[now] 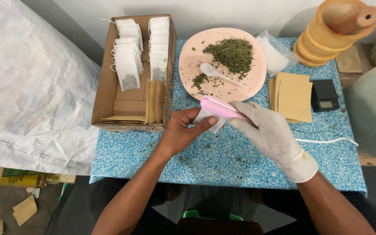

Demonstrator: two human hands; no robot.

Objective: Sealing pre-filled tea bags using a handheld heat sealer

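My bare left hand (181, 130) pinches a small white filter tea bag (211, 122) just above the blue speckled tablecloth (223, 161). My right hand (270, 130), in a white glove, grips a pink handheld sealer (218, 108) whose jaw is clamped over the top edge of the bag. A white cord (327, 141) trails from the sealer to the right. Behind my hands sits a pink plate (257, 74) with a heap of dried green herbs (231, 52) and a white plastic spoon (216, 73).
A cardboard box (105, 93) at the left holds rows of white tea bags (128, 61) and brown envelopes (154, 102). More brown envelopes (293, 95), a small black scale (325, 95), a clear plastic bag (277, 52) and a wooden mortar with pestle (336, 30) stand at the right. A white woven sack (27, 87) lies left.
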